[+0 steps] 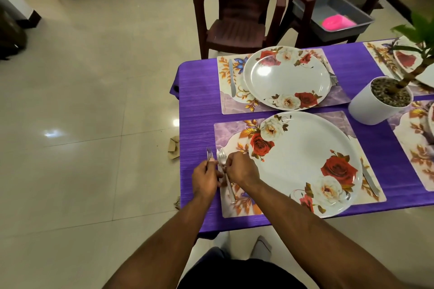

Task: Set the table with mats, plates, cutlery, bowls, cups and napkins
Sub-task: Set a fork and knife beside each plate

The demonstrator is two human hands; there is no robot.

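On the purple-clothed table point(195, 105) the near floral mat point(239, 209) carries a large rose-patterned plate point(303, 162), with a knife point(370, 180) along its right side. My left hand point(205, 177) grips a fork point(209, 154) just off the mat's left edge, tines pointing away. Beside it my right hand point(240, 168) pinches a second fork point(226, 176) whose handle lies on the mat to the left of the plate. The far mat point(225, 101) has a plate point(286, 77), a knife point(232, 80) to its left and a fork point(330, 73) to its right.
A white pot with a plant point(378, 101) stands right of the two settings. More mats point(413, 138) with plates lie beyond it. Two brown plastic chairs point(237, 12) stand behind the table; one holds a grey tub point(338, 14) with something pink. Cardboard scraps point(173, 146) lie on the floor.
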